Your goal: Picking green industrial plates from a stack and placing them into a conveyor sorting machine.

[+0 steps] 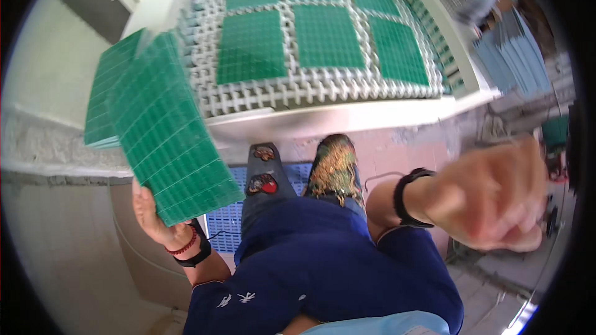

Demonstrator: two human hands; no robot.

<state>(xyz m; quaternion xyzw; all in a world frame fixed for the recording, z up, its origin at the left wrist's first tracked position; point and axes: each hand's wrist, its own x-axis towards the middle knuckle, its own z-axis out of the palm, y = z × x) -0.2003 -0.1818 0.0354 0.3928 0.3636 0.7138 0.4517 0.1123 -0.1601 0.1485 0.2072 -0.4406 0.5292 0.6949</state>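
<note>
My left hand [152,214] grips the lower edge of a thin green circuit board panel [171,130], marked with a grid of pale lines and held tilted. Behind it, to the left, another green panel or a small stack of them [112,93] stands against the machine's side, partly hidden. Away to the right, my right hand [487,195] is raised with its fingers curled into a loose fist, blurred by motion, and no object shows in it. Several green panels [329,36] lie flat in rows on a bed of white conveyor wheels [298,92] ahead of me.
A pale machine frame [347,119] surrounds the conveyor, its front edge between me and the wheels. At the far right stand blue-grey sheets or racks [512,53]. Under my legs is a blue slatted mat or crate [225,220]. A pale wall [43,68] rises on the left.
</note>
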